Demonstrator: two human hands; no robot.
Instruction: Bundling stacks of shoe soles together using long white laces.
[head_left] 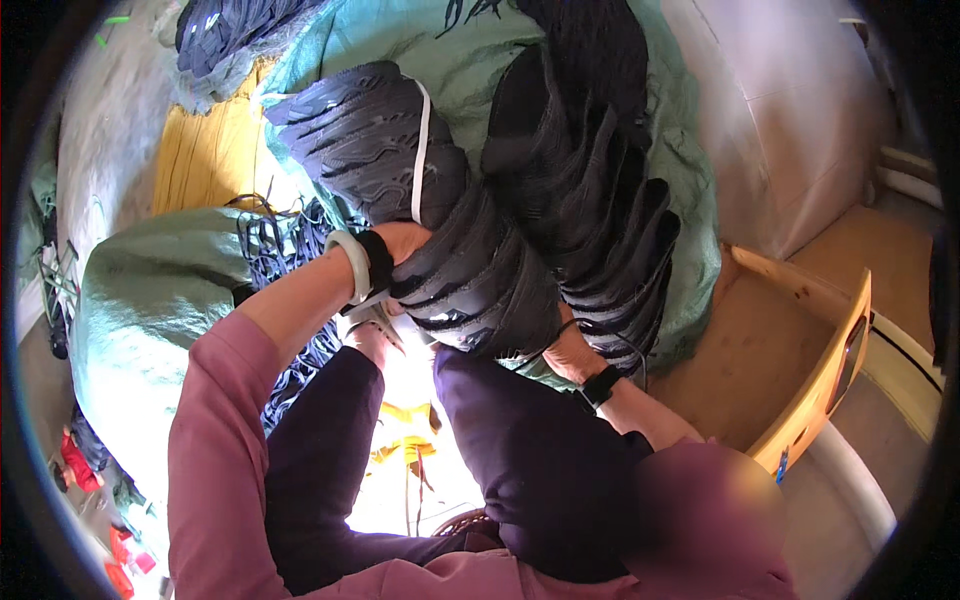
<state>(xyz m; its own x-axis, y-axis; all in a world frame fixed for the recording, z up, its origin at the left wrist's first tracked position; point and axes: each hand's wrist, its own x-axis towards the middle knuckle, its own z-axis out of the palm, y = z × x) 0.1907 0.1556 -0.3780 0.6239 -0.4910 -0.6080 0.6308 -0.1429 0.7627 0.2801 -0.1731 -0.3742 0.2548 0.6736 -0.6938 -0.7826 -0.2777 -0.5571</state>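
Observation:
A long stack of nested black shoe uppers (480, 270) lies across my knees, with a white band (421, 150) around its upper part. My left hand (402, 243) grips the stack's left side close to the band, and its fingers are mostly hidden by the uppers. At the lower right end, my right hand (572, 352) holds the stack's edge, its fingertips tucked out of sight. Beside it on the right, a second pile of black uppers (590, 200) rests on a green woven sack (690, 150).
An open wooden drawer (740, 350) juts out at the right. Dark laces (300, 370) hang over another green sack (140, 290) on the left. More black pieces in a bag (235, 40) lie at the far left, near a yellow wooden surface (205, 150). Bright light washes out the floor between my legs.

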